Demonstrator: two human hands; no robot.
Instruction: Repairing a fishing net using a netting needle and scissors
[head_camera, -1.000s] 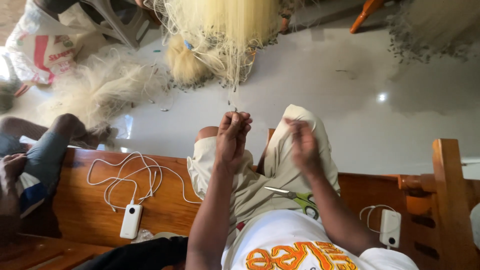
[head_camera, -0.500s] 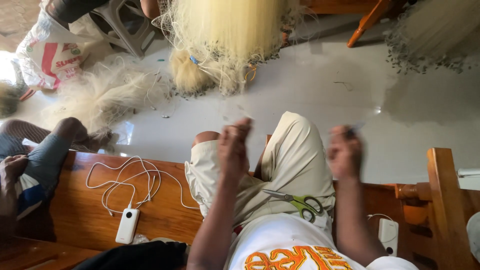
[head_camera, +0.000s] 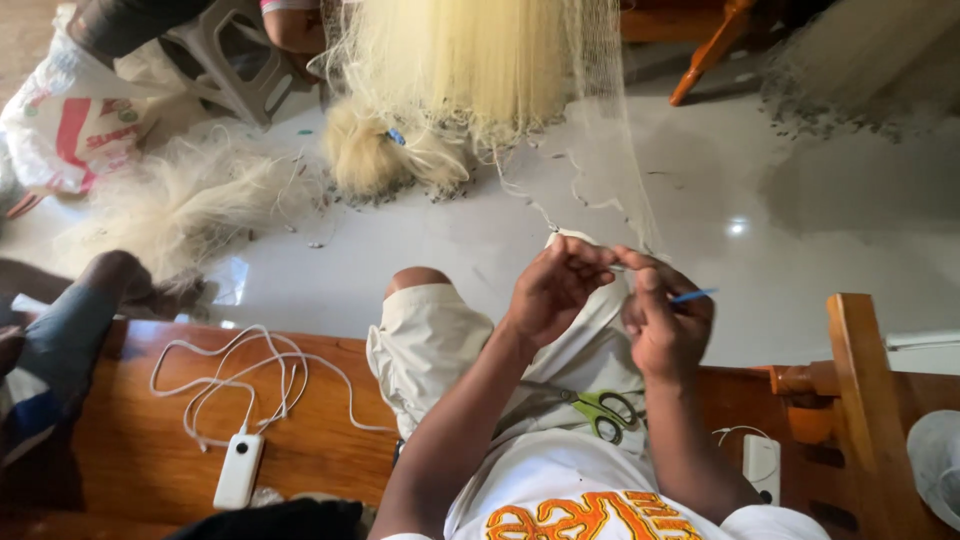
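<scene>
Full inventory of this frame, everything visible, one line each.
fishing net: 1, pale yellow, hanging top centre, its edge reaching both hands
loose net pile: 1, cream, floor left
blue tool: 1, at right hand
scissors: 1, green handles, on lap
power bank: 1, white, with coiled cable, bench left
plastic bag: 1, white and red, top left
bench: 1, brown wood
left hand: pinching net
right hand: holding tool

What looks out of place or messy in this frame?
Green-handled scissors lie loose on the person's lap, below the left hand and right hand working the net edge. A white charger cable sprawls tangled across the wooden bench. Pale netting lies heaped on the floor.
</scene>
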